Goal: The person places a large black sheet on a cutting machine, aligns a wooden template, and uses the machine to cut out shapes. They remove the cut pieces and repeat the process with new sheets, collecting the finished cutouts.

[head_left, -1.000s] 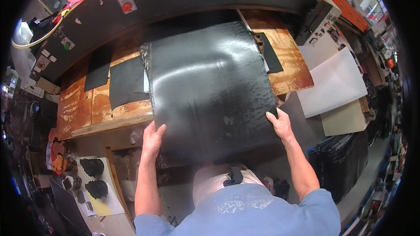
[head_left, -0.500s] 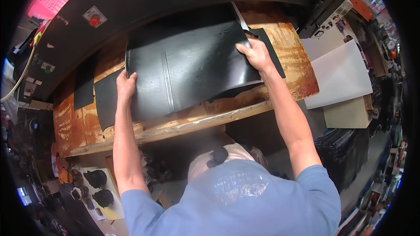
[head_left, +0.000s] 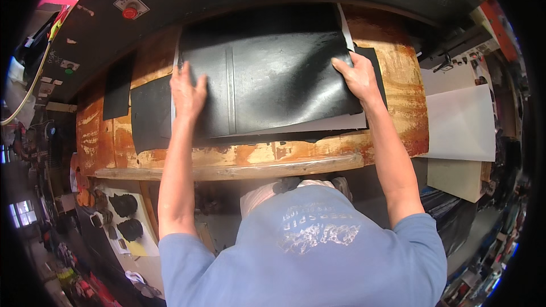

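A large glossy black sheet (head_left: pixel 273 68) with a raised band across it lies over the wooden worktop; whether it is rubber or leather I cannot tell. My left hand (head_left: pixel 189 90) rests on its left edge, fingers spread apart. At the opposite edge my right hand (head_left: pixel 359 78) grips the sheet, thumb on top and fingers curled underneath, and the sheet bulges near it. White paper (head_left: pixel 344 27) shows from under the sheet along its sides and its near right edge. Flat black pieces (head_left: pixel 152 115) lie partly beneath, at the left and right.
The worn wooden board (head_left: pixel 406 108) ends in a pale wooden rail (head_left: pixel 239 169) on my side. A dark machine beam with a red button (head_left: pixel 130 13) spans the far side. To the right hangs a white sheet (head_left: pixel 462 122); at lower left, black pieces (head_left: pixel 129 229) lie on a board.
My left hand has gone from pinching the left edge to lying spread on it. White paper now shows beneath the black sheet. The right hand keeps its grip, and the whole view has shifted.
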A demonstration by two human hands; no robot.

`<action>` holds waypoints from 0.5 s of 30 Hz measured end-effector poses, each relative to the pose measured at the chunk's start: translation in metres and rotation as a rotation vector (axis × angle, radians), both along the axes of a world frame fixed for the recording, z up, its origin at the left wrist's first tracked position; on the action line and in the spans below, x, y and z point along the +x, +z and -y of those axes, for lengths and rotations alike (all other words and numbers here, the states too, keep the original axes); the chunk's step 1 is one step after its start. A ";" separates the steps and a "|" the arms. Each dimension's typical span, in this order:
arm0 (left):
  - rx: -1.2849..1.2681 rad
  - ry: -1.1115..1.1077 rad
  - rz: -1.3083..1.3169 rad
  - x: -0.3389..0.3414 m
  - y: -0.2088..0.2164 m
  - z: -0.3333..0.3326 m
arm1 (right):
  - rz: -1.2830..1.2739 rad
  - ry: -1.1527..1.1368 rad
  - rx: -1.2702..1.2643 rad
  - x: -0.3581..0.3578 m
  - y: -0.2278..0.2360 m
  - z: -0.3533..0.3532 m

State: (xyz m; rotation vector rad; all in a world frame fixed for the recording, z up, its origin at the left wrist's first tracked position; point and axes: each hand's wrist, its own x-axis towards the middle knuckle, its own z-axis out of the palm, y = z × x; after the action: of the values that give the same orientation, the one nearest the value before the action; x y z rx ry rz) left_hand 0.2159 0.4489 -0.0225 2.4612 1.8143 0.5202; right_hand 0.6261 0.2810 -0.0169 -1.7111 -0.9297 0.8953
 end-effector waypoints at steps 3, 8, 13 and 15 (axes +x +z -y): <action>-0.176 -0.332 0.098 0.024 0.004 0.060 | 0.013 -0.033 -0.029 -0.005 0.001 0.010; -0.280 -0.679 -0.072 0.054 0.012 0.129 | -0.094 -0.068 0.027 -0.013 0.008 0.005; -0.286 -0.647 -0.011 0.057 0.014 0.125 | -0.065 -0.031 0.272 -0.001 0.014 0.003; -0.345 -0.580 0.150 0.054 0.011 0.121 | 0.222 -0.104 0.209 0.003 0.007 0.016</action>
State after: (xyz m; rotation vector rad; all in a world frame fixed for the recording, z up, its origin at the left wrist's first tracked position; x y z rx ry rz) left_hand 0.2698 0.3282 -0.0116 2.4502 0.9610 0.3043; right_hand 0.6296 0.2651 -0.0095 -1.6822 -1.0316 0.5268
